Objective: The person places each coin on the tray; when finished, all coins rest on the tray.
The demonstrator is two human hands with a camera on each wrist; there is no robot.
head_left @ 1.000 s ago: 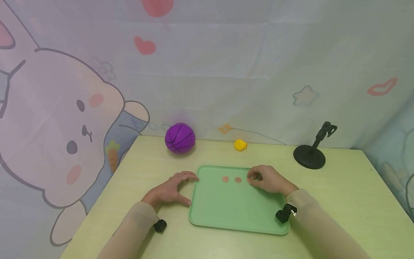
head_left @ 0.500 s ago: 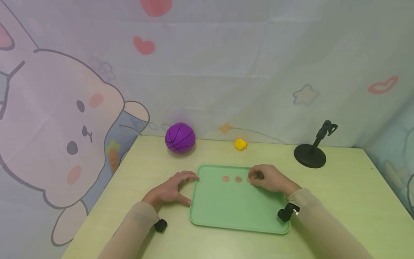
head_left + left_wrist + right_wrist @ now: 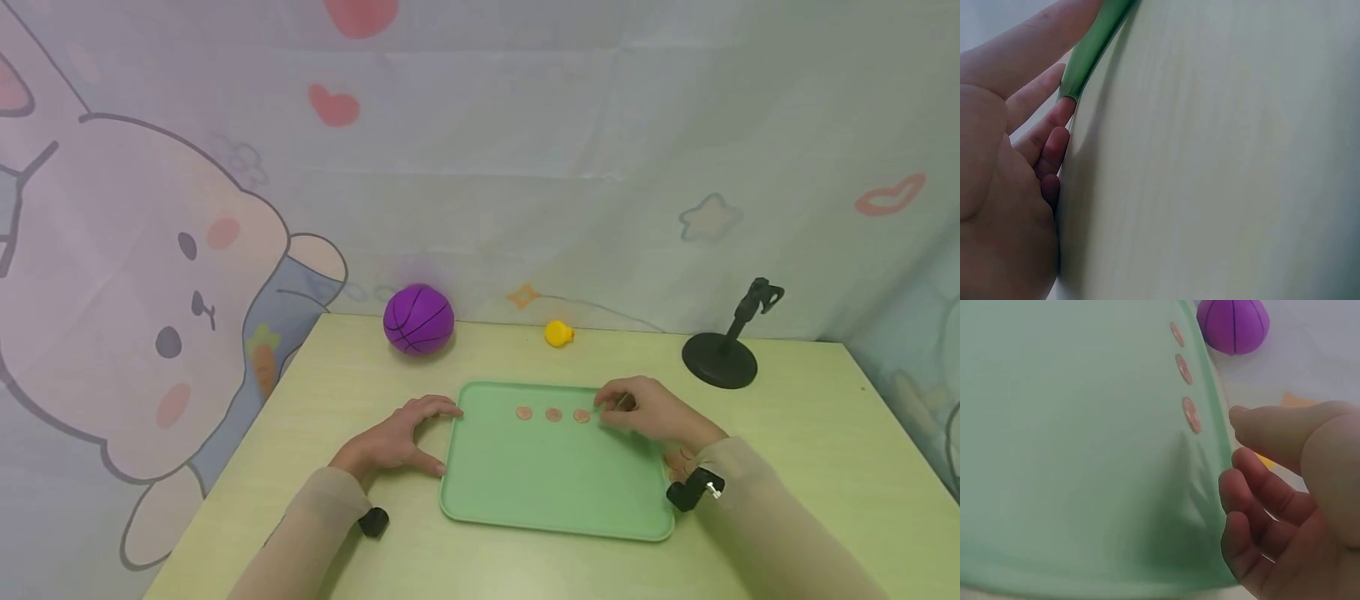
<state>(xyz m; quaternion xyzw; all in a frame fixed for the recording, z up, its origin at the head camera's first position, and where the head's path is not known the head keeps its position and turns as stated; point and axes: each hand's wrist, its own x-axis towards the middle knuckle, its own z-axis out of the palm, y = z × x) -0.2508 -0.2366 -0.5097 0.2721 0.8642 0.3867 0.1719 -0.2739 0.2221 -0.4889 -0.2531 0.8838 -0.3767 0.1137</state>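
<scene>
Pale green tabletop (image 3: 787, 417) runs back to a cloth backdrop printed with a cartoon rabbit, hearts and stars. On it lies a green tray (image 3: 540, 492), and along the tray's far side three copper-coloured coins sit in a row: the left coin (image 3: 524, 413), the middle coin (image 3: 553, 414) and the right coin (image 3: 582, 415), each a little apart from the next.

The left hand (image 3: 393, 440) rests on the table against the tray's left edge, fingers spread and fairly straight, with a fingertip touching the rim near the far left corner and the thumb touching it lower down; the left wrist view shows the fingers lying along the green rim. It holds nothing.

The right hand (image 3: 651, 410) hovers over the tray's right part, just beside the right coin and apart from it. Its fingers are loosely curled, thumb near the forefinger; the right wrist view shows no coin between them.

Half a second ago that hand covered the spot where the right coin now lies in plain sight; the hand has since drawn back to the right. The left hand has not moved.

A purple ball (image 3: 418, 320), a small yellow toy (image 3: 558, 334) and a black stand (image 3: 720, 358) stand near the table's far edge.
</scene>
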